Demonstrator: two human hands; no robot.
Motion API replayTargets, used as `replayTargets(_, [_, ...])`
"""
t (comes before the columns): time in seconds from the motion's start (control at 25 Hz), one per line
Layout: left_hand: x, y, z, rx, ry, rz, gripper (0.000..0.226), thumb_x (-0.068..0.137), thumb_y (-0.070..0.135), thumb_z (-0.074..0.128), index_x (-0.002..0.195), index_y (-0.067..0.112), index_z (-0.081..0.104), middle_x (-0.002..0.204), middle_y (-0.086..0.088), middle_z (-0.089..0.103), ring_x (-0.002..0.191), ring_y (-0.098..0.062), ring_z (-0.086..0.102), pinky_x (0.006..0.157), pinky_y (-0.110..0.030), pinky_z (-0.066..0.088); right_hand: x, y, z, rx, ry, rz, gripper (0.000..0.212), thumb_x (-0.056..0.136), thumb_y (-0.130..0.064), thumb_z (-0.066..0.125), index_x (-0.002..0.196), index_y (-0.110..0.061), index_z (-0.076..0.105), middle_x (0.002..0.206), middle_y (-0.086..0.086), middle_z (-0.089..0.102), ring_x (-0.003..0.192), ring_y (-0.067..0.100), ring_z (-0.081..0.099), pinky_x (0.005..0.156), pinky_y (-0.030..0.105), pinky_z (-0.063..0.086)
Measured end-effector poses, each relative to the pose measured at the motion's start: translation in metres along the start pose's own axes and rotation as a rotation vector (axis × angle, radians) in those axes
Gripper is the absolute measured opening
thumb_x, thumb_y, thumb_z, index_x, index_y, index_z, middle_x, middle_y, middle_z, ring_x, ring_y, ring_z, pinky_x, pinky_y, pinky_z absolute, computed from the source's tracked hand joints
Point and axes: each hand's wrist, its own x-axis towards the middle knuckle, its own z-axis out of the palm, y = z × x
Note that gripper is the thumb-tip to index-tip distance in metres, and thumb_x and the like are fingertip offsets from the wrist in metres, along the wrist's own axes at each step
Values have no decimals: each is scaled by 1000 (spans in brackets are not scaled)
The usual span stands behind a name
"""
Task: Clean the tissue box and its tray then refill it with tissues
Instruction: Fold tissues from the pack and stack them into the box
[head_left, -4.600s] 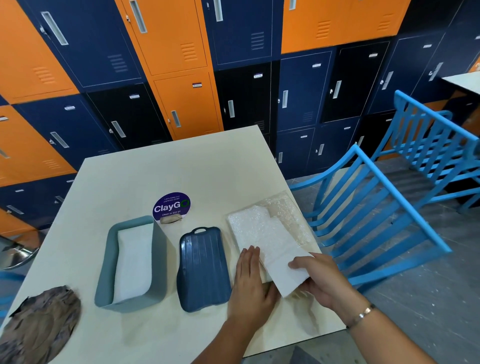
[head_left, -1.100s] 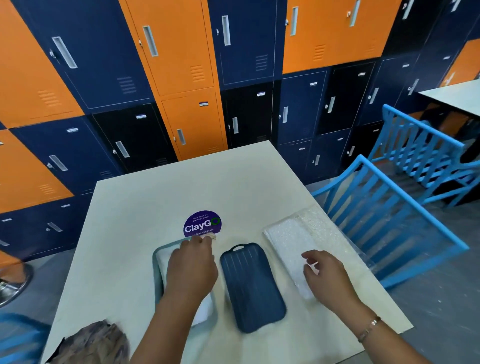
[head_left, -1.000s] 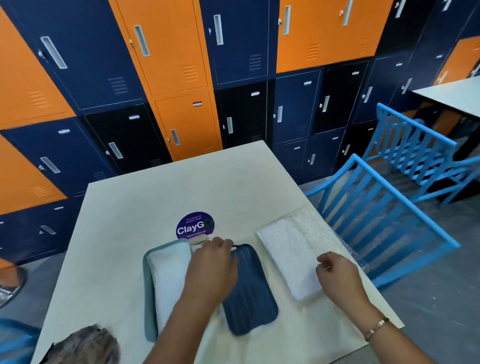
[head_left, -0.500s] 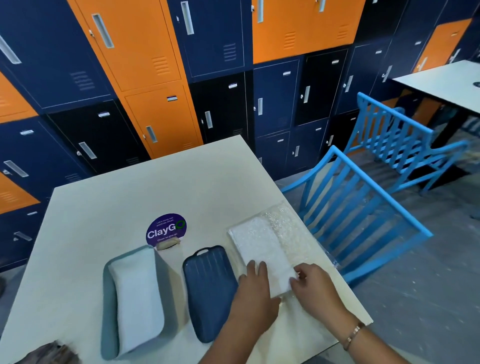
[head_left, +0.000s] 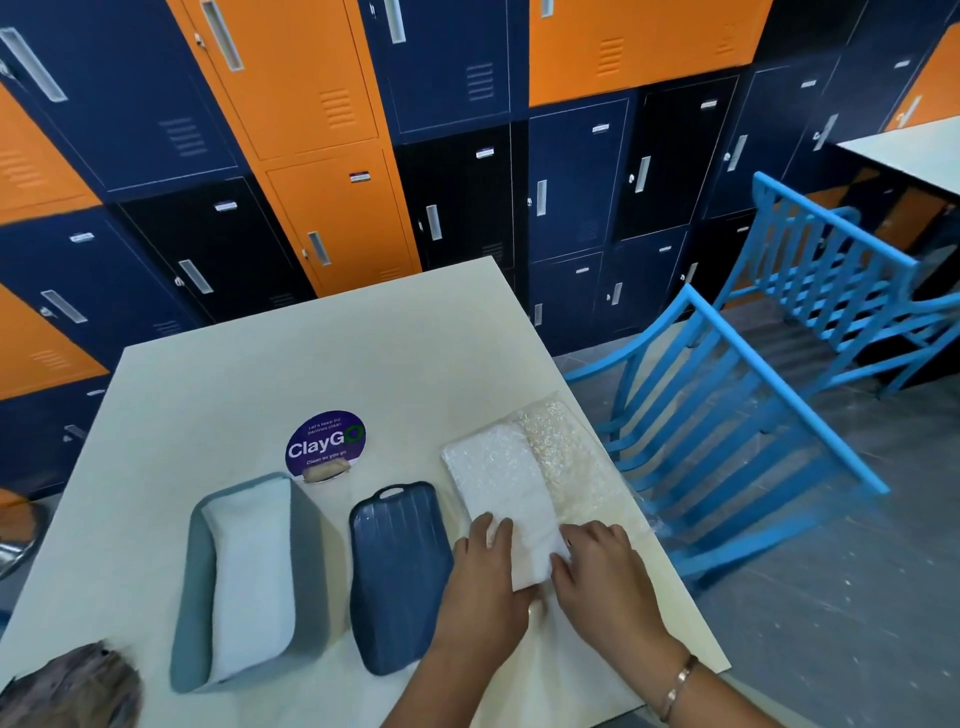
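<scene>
Hands on tissue stack (head_left: 498, 483), near end.
L hand (head_left: 483, 587) flat on stack, fingers straight; R hand (head_left: 605, 579) at its 3 o'clock edge, fingertips curled, grip unclear.

Lighting: bright, even, diffuse; shadows on counter (head_left: 322, 364) faint and soft. Glare: slight sheen on lockers (head_left: 311, 104). Distortion: strong wide-angle bowing at edges. Sharpness: mildly soft throughout.

Blue chairs (head_left: 787, 389) stand right of the table (head_left: 311, 374), before orange and navy lockers (head_left: 311, 130).
</scene>
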Motion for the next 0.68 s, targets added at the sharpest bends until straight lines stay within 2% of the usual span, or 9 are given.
replayTargets(0.12, [1,0,5,-15,21,-28,76,93,39,69,155,26,28,163,4,15,139,-21,34,109,-26,37,2,0,-3,21,18,-48,33,96,-37,55,125,-25,66,103,-8,70,97,17,57,79,30,50])
replayTargets(0.2, [2,0,7,-31,39,-32,75,91,38,71,154,26,30,163,5,17,138,-20,35,108,-25,37,1,-1,-5,-11,0,-54,40,96,-38,55,133,-23,62,109,-7,70,102,19,58,82,32,50])
replayTargets(0.32, [4,1,8,-36,53,-47,76,91,39,72,154,27,30,162,6,18,139,-19,34,109,-25,36,4,-1,-5,76,-55,-2,47,98,-41,53,143,-26,53,127,-8,62,116,16,49,92,27,48])
replayTargets(0.44, [6,3,9,-38,56,-70,80,89,37,75,154,28,30,162,7,17,140,-19,33,110,-26,38,6,-1,-7,197,-103,86,48,95,-39,60,141,-26,55,132,-6,56,120,17,41,95,27,47])
replayTargets(0.56, [7,4,10,-40,62,-86,82,87,30,77,154,29,31,163,8,17,141,-19,32,110,-27,40,10,-2,-9,370,-125,203,38,92,-32,67,130,-27,63,118,-6,60,115,16,44,88,24,42])
replayTargets(0.68, [6,4,13,-37,80,-98,83,87,27,78,154,30,30,163,9,17,142,-19,32,108,-25,40,17,-3,-10,546,-129,316,22,90,-25,71,112,-25,68,90,-7,65,92,13,62,70,18,44])
